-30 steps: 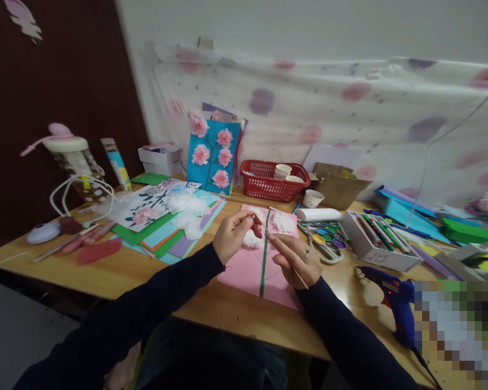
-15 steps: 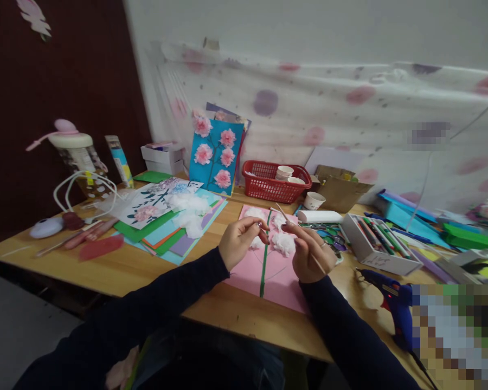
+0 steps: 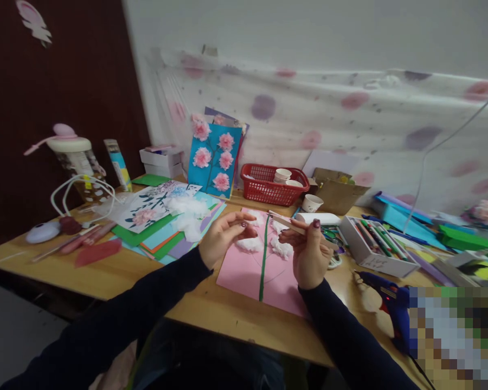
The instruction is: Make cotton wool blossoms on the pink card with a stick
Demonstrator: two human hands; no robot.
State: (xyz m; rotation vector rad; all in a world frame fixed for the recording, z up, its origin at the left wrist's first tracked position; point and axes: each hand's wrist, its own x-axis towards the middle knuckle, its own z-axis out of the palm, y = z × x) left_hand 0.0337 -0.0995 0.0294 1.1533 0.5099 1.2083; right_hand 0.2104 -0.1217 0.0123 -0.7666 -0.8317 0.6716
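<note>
My right hand point(image 3: 312, 253) grips a slim, pale brownish stick point(image 3: 288, 222) between thumb and fingers, its far end pointing left; its exact kind is unclear. To the left, my left hand point(image 3: 224, 238) hovers with fingers stretched and slightly curled, thumb apart, and no object visible in it. Beneath both hands lies a pink sheet point(image 3: 244, 277) with a green strip point(image 3: 263, 265) down its middle and thin curved lines. White fluffy tufts, such as this cotton tuft point(image 3: 250, 245), sit on its upper part, partly hidden by the hands.
A blue glue gun point(image 3: 384, 292) lies at the right, near a white box of markers point(image 3: 376, 264). Behind stand a red basket point(image 3: 264, 192), a paper cup point(image 3: 312, 203) and a blue flower picture point(image 3: 203, 170). Loose cotton point(image 3: 191, 216) rests on coloured paper at left.
My hands have moved apart, the left one shifting left and its fingers straightening. In my right hand the stick has turned from steep to nearly level. The view has tilted slightly.
</note>
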